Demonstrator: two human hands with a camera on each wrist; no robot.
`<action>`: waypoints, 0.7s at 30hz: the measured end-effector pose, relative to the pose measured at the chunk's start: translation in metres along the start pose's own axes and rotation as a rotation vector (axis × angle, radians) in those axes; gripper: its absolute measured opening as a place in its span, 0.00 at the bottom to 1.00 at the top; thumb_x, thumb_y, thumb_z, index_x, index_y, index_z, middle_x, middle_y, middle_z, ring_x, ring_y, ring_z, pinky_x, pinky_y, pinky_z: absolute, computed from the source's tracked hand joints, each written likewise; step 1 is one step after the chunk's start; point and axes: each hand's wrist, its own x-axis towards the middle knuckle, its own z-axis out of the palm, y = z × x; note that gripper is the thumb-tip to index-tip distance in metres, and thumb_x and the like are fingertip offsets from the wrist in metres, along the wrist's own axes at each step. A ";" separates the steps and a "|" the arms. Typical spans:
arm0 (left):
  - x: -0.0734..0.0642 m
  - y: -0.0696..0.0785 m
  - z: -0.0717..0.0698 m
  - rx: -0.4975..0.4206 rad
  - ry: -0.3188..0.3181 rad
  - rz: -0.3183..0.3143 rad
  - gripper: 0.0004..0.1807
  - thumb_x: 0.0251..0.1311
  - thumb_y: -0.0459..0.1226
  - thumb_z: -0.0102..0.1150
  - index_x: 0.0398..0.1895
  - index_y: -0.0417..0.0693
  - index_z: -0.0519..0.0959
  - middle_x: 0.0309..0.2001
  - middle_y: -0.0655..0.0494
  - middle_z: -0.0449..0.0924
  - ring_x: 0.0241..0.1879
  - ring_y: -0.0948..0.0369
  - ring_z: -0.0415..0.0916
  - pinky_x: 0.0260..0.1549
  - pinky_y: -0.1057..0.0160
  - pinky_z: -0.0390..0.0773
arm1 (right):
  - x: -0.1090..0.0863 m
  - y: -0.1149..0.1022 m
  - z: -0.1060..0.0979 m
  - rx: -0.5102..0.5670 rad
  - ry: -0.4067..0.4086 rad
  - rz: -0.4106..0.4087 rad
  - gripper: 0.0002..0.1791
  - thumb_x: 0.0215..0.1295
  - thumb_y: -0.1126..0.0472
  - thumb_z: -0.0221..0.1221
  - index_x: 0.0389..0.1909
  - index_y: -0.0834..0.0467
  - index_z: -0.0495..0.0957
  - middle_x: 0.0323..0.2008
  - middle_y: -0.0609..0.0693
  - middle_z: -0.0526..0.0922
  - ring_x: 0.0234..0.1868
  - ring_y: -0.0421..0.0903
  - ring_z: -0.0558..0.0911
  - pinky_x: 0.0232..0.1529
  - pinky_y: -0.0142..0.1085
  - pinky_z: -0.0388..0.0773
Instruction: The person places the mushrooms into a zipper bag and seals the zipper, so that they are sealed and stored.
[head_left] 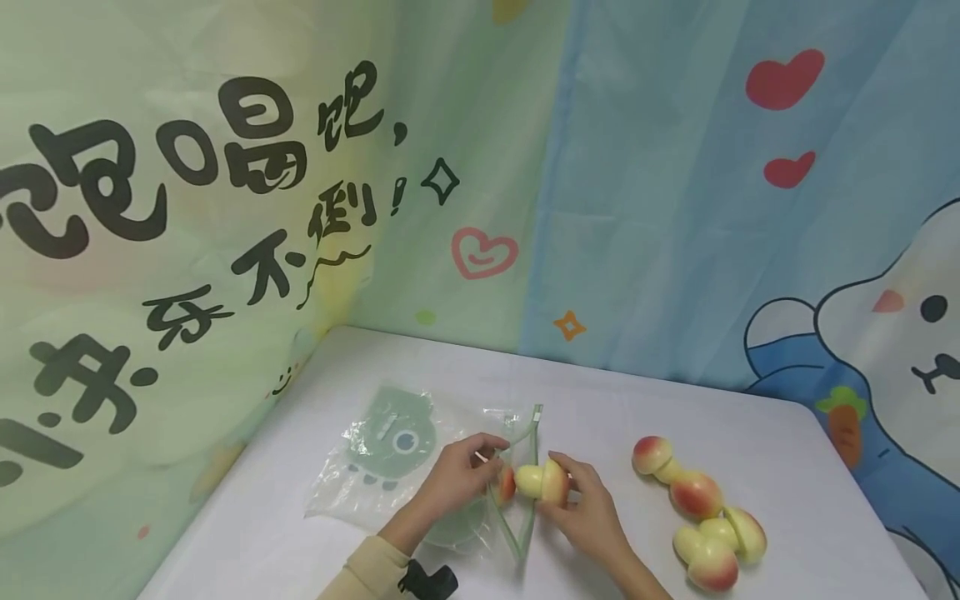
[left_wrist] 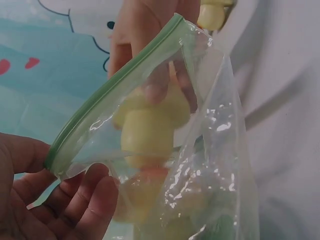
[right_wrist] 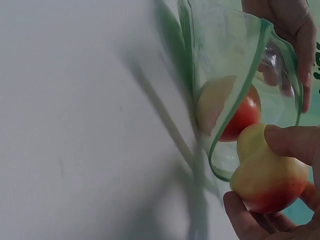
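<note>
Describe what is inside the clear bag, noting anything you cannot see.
Inside the bag is at least one red-yellow mushroom, near the opening, where another mushroom is held. Glare and folds obscure parts of the contents, so the full count cannot be told.

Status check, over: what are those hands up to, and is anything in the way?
Left hand holds clear bag open. Right hand grips mushroom, stem toward the opening. Second mushroom just inside, possibly crowding the way.
</note>
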 end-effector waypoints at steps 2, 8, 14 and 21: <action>0.000 0.001 0.000 -0.011 -0.002 -0.010 0.15 0.64 0.35 0.57 0.53 0.43 0.80 0.36 0.57 0.79 0.27 0.66 0.77 0.23 0.68 0.79 | 0.001 -0.003 0.004 0.001 -0.013 0.006 0.38 0.46 0.69 0.74 0.62 0.59 0.73 0.54 0.60 0.75 0.52 0.59 0.78 0.42 0.34 0.83; 0.000 0.005 0.001 -0.030 -0.003 -0.024 0.16 0.64 0.37 0.58 0.53 0.45 0.79 0.37 0.56 0.78 0.30 0.63 0.78 0.24 0.66 0.81 | 0.006 -0.011 0.012 0.006 -0.056 0.017 0.38 0.47 0.64 0.74 0.62 0.59 0.72 0.55 0.61 0.75 0.53 0.62 0.78 0.44 0.42 0.83; -0.001 0.006 0.000 -0.016 -0.004 -0.008 0.15 0.64 0.36 0.58 0.54 0.45 0.79 0.37 0.56 0.78 0.29 0.64 0.78 0.24 0.67 0.80 | 0.010 -0.012 0.022 0.004 -0.097 0.016 0.39 0.48 0.62 0.74 0.63 0.58 0.71 0.56 0.62 0.74 0.53 0.63 0.78 0.43 0.43 0.84; -0.002 0.006 0.000 -0.011 -0.011 -0.002 0.16 0.64 0.37 0.58 0.54 0.44 0.79 0.37 0.57 0.78 0.29 0.65 0.78 0.24 0.68 0.80 | 0.016 -0.007 0.037 -0.003 -0.129 -0.008 0.38 0.48 0.63 0.72 0.63 0.61 0.70 0.55 0.63 0.75 0.50 0.62 0.80 0.44 0.45 0.83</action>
